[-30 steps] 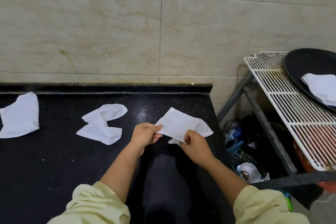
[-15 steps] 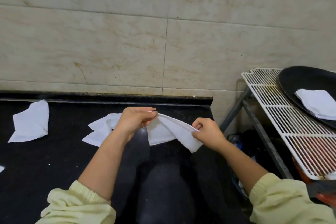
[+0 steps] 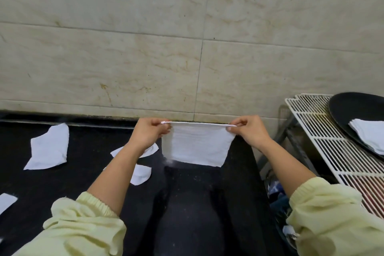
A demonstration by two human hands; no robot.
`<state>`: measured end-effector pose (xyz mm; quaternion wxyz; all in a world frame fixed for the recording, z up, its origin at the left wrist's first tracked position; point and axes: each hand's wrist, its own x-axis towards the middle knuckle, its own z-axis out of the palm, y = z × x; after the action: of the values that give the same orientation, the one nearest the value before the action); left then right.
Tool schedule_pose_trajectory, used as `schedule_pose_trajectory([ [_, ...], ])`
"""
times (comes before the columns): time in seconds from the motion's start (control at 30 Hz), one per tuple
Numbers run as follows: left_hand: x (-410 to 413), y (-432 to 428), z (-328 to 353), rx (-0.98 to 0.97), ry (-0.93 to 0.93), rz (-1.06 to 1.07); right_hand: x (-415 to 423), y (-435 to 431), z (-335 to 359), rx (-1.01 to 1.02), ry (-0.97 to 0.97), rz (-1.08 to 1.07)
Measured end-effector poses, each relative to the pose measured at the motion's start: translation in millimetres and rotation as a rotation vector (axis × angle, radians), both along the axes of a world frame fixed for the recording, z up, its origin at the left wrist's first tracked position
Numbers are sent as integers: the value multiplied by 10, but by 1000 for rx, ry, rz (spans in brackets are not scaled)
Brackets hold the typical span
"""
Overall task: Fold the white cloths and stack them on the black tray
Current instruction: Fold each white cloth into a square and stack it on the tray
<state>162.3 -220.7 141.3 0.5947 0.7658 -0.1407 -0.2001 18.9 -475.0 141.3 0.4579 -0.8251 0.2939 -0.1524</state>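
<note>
- Left hand (image 3: 148, 133) and right hand (image 3: 250, 131) are raised level above the black tabletop (image 3: 62, 183), forearms reaching forward.
- Each grip pinches a top corner of the white cloth (image 3: 197, 145), stretched taut, hanging.
- Black tray (image 3: 349, 110) at right holds folded cloths (image 3: 368, 134).

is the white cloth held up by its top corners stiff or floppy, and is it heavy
Probably floppy: the held cloth hangs flat only because the left hand and right hand pinch its top corners taut. Likely light, since pinches alone carry it. The crumpled cloth on the counter suggests the same softness.
</note>
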Motion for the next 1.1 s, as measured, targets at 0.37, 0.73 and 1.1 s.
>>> schedule_pose_trajectory([
  [0.37, -144, 400, -2, 159, -188, -202, -354, 11, 30, 421, 25, 142],
  [0.73, -448, 728, -833, 527, 208, -636, -845, 186, -800, 530, 520, 256],
  [1.1, -395, 538, -1229, 542, 310, -512, -805, 220, -1216, 467, 446, -4],
])
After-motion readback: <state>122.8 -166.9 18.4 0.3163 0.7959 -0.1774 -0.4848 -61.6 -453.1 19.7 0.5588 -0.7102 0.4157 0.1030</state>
